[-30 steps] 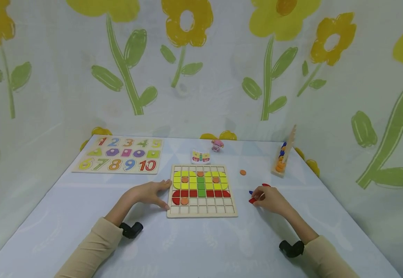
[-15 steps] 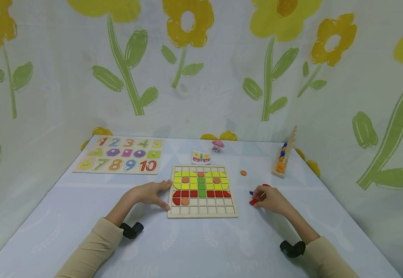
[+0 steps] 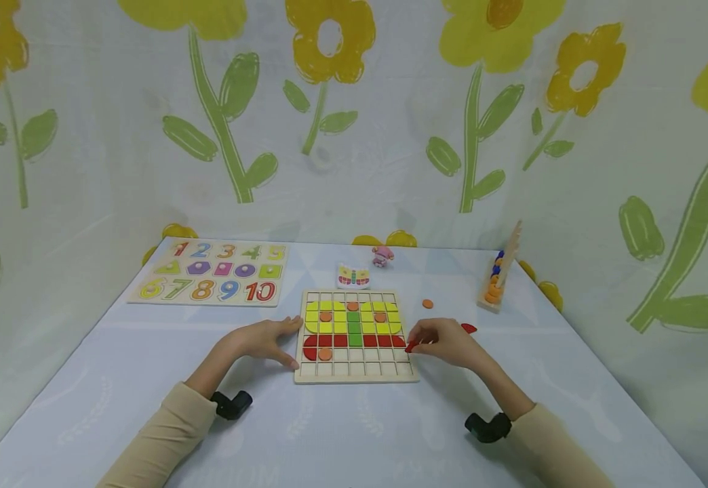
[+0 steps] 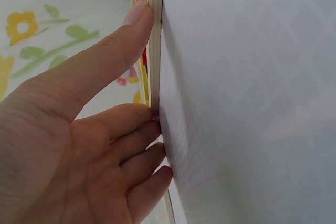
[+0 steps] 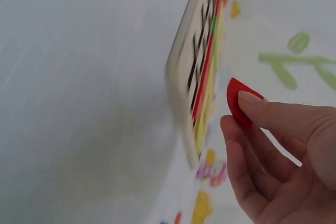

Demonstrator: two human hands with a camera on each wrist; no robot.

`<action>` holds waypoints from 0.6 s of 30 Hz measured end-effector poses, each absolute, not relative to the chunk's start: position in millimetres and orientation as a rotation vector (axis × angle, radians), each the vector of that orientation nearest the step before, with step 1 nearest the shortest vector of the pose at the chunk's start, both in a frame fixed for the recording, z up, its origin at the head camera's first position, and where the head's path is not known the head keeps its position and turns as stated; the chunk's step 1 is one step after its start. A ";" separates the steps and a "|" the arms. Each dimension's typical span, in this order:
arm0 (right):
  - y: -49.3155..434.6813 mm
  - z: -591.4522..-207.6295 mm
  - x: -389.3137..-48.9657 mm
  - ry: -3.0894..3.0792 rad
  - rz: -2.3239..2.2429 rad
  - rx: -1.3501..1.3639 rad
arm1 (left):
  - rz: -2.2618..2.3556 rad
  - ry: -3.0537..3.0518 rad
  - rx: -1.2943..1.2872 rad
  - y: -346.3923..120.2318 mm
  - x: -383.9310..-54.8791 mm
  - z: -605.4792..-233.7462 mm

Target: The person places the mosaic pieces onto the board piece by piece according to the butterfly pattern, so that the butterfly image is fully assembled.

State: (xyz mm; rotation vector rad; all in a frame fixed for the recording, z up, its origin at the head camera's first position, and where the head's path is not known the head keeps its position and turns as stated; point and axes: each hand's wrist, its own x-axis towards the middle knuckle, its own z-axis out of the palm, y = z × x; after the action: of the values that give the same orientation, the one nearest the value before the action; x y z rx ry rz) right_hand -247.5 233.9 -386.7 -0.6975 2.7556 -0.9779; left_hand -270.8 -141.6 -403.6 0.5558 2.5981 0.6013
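Between thumb and fingers, my right hand (image 3: 448, 342) pinches a red quarter-round tile (image 5: 237, 100), held just off the right edge of a wooden grid board (image 3: 354, 369). Yellow, green, red and orange tiles fill much of the grid; the lowest row shows bare squares. My left hand (image 3: 262, 340) rests against the board's left edge, thumb and fingers spread out along it, as the left wrist view also shows. Another red tile (image 3: 468, 328) lies on the table behind my right hand. An orange disc (image 3: 428, 303) lies right of the board's upper corner.
Behind the board stands a small butterfly pattern card (image 3: 354, 276), with a pink figurine (image 3: 382, 255) beyond it. A number puzzle board (image 3: 207, 271) lies at the back left. A wooden bead stand (image 3: 497, 274) with blue and orange beads is at the back right.
My right hand has moved left from the loose tiles to the board's right edge, carrying the red tile. The blue piece seen beside it earlier is now out of sight. My left hand stays put.
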 end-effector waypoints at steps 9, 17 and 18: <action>174.6 -391.7 -255.9 2.704 -0.951 -0.873 | 0.619 2.593 0.555 -142.1 -270.4 -403.8; 135.1 -395.6 -263.6 2.672 -0.965 -0.939 | 0.604 2.601 0.564 -142.3 -270.7 -403.2; 130.8 -395.3 -264.0 2.672 -0.962 -0.946 | 0.604 2.602 0.568 -142.4 -270.7 -403.0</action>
State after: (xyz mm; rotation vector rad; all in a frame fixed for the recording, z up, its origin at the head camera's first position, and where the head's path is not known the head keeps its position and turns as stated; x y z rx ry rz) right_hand -264.0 130.8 -395.3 -0.9464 2.6716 -0.9624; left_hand -270.7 -142.4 -403.0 0.5680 2.6019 0.6038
